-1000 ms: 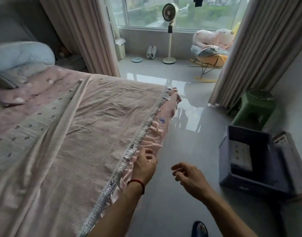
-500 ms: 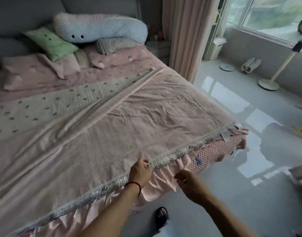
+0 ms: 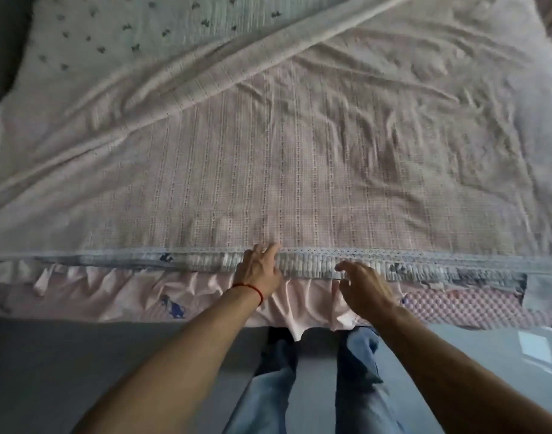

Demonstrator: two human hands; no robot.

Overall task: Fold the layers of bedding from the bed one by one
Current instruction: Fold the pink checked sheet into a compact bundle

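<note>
View's swung down square onto the bed edge since a moment ago; pillows and window are gone from sight. Left hand lies with fingers straight on the blanket hem at 6 o'clock, no longer gripping it, while the right hand hovers just beside it, fingers spread. Blanket's pink woven waffle stuff, wrinkled, with a lacy trim over a ruffled skirt.

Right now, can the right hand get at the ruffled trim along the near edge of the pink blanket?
Probably yes. The right hand hovers open just in front of the ruffled trim, with nothing between them; the left hand already rests on the trim a little way along.
</note>
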